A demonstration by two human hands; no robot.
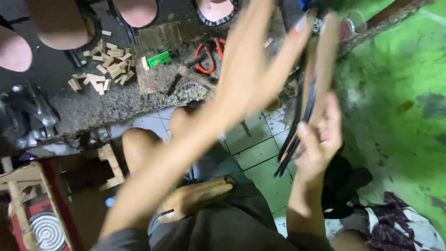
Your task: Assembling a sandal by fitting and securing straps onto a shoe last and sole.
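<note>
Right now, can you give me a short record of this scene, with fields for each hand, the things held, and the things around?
left hand: raised, fingers stretched up along the top of a long strip
right hand: closed around the lower part of the strips
strips: a brown one and thin dark ones, held together, nearly upright
lap: a wooden shoe form lies on it
floor: small wooden blocks, a green lighter, red-handled pliers
wall: green, stained

A bright green painted wall (pixel 395 93), pale green square floor tiles (pixel 260 155), a small green rectangular lighter (pixel 159 59), red-handled metal pliers (pixel 207 58), pale tan cut wooden blocks (pixel 104 69), and dark plaid crumpled cloth (pixel 395 227).
</note>
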